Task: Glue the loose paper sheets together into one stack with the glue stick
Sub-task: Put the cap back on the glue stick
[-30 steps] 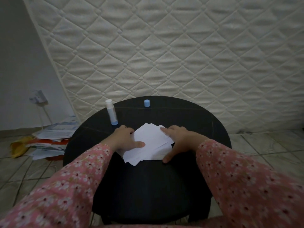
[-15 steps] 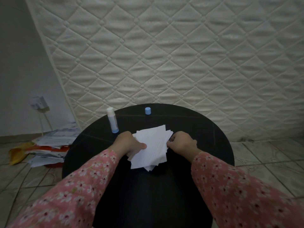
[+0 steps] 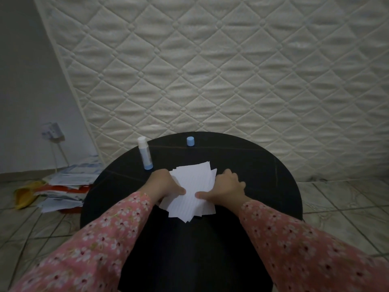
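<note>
- Left hand [image 3: 166, 184] and right hand [image 3: 226, 187]: each grips one side of the paper sheets [image 3: 192, 193], thumbs on top.
- Paper sheets: uneven pile on round black worktop [image 3: 263, 175].
- Glue stick [image 3: 145, 153]: upright, uncapped, beyond left hand; blue cap [image 3: 190, 141] apart.

Quilted mattress [image 3: 210, 70]; tiled floor [image 3: 336, 197]

So a second ago we had both palms lying flat on a messy fan of paper sheets [image 3: 192, 191], and now we've squeezed them in from both sides into a much tighter pile, though the edges are still a bit ragged at the near end. Our left hand [image 3: 165, 184] now grips the left edge with the thumb on top, and our right hand [image 3: 226, 189] has gone from the half-second-ago fist at the far right corner to a thumb-on-top hold lower on the right edge.
</note>
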